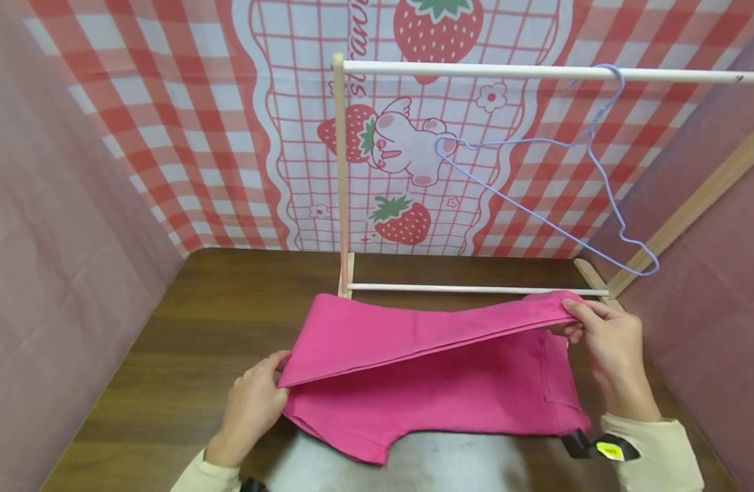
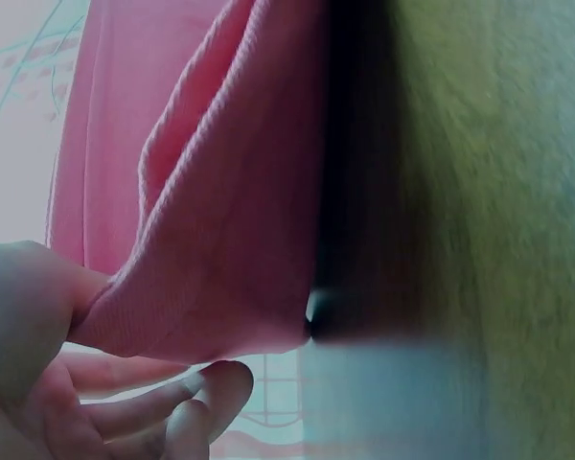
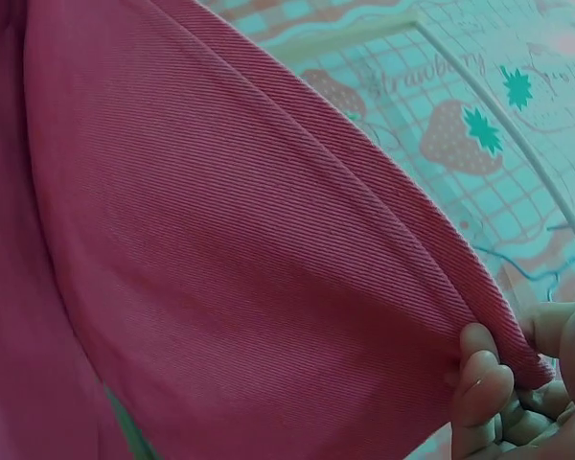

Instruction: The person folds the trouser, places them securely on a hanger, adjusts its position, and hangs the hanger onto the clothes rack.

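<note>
Head: pink garment (image 1: 475, 389) lies on table (image 1: 162, 362), near side of rack (image 1: 341, 178); left hand (image 1: 254, 396) pinches left end, right hand (image 1: 613, 338) lifted right end.
Left wrist: thumb-and-finger grip on garment.
Right wrist: same.

Head camera, above, faces forward and down across the worktop (image 1: 199, 307); wrist cameras look closely at left hand (image 1: 253, 400) and right hand (image 1: 615, 347), all sharing the cloth (image 1: 438, 393).

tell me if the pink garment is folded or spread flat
Partly folded: one section of the pink garment slants over the rest, its ends held by the left hand and right hand.
</note>
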### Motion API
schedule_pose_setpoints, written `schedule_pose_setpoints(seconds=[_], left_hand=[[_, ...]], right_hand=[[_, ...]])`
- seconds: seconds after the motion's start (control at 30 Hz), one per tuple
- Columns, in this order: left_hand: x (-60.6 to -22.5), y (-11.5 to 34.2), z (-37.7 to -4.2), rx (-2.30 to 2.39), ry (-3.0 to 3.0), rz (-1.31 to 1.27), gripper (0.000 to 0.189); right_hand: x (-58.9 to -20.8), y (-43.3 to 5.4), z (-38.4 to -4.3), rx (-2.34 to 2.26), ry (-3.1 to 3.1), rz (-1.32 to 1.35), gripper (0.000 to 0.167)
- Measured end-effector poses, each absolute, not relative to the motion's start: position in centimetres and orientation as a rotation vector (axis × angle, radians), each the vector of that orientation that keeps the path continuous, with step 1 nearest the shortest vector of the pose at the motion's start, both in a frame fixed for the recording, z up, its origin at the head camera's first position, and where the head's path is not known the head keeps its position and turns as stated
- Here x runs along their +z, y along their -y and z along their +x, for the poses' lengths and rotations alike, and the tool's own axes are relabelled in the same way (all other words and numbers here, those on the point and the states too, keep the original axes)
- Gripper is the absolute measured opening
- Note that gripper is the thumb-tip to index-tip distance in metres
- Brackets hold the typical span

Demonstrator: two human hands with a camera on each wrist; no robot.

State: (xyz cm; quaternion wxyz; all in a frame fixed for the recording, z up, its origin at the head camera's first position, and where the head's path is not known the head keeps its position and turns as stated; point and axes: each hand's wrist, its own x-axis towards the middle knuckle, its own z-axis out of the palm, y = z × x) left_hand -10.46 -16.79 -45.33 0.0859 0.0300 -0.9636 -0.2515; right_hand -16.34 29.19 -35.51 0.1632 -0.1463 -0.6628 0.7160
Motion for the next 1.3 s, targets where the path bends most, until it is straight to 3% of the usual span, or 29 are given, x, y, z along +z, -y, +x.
schedule_pose_setpoints(seconds=[0.5,0.77,1.3], left_hand=[[-46.4,15.7,-10.1,-0.761,2.906,0.031,0.055],[-46.3,15.7,-10.0,-0.82,2.913,-0.066,0.056],[-46.1,16.1,-10.4,-0.875,2.984,-0.09,0.045]], right_hand=[[-36.0,-32.8,-15.9,2.049,1.894,-0.408,0.025],[-37.8,-33.6,-13.3,1.98,2.017,-0.48,0.032],[-41.7,-34.7,-8.7,1.858,2.296,-0.618,0.027]])
